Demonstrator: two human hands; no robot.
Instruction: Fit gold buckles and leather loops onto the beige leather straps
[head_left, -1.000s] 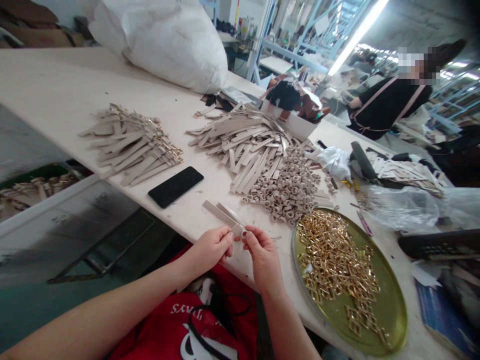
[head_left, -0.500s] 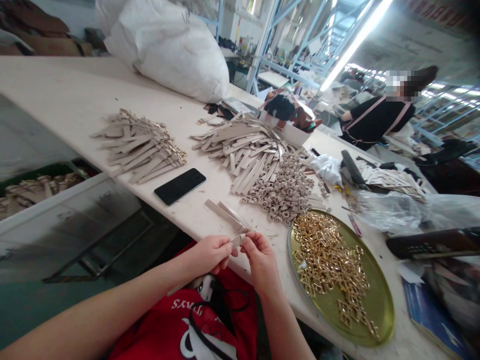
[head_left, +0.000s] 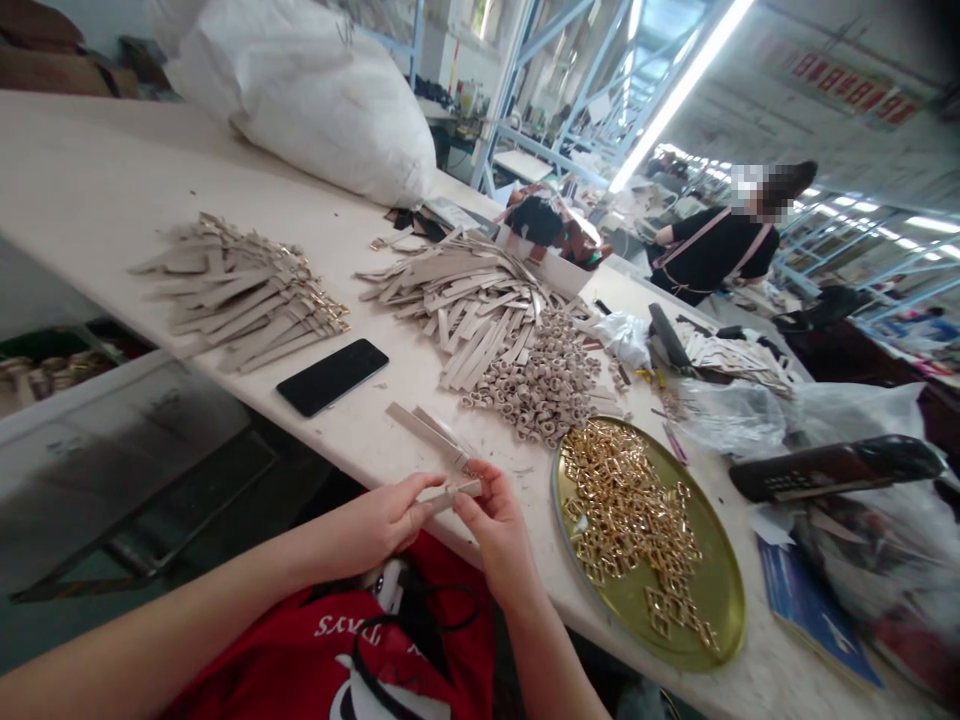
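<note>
At the table's near edge, my left hand [head_left: 386, 520] and my right hand [head_left: 491, 525] pinch a short beige strap piece [head_left: 454, 492] between their fingertips. Both hands are closed on it. Two loose beige strips [head_left: 424, 430] lie on the table just beyond the hands. To the right sits a round gold tray [head_left: 716, 590] heaped with gold metal buckles [head_left: 622, 510]. Behind it lies a pile of small beige loops [head_left: 540, 380].
A black phone [head_left: 332, 376] lies left of the hands. Two heaps of beige straps [head_left: 240, 295] [head_left: 465, 290] sit farther back, with a big white sack [head_left: 315, 90] behind. A dark calculator-like device [head_left: 832, 467], plastic bags and a blue book crowd the right. A person in black stands beyond.
The hands have drawn slightly toward my body and turned the strap piece more level. The view has shifted a little to the right.
</note>
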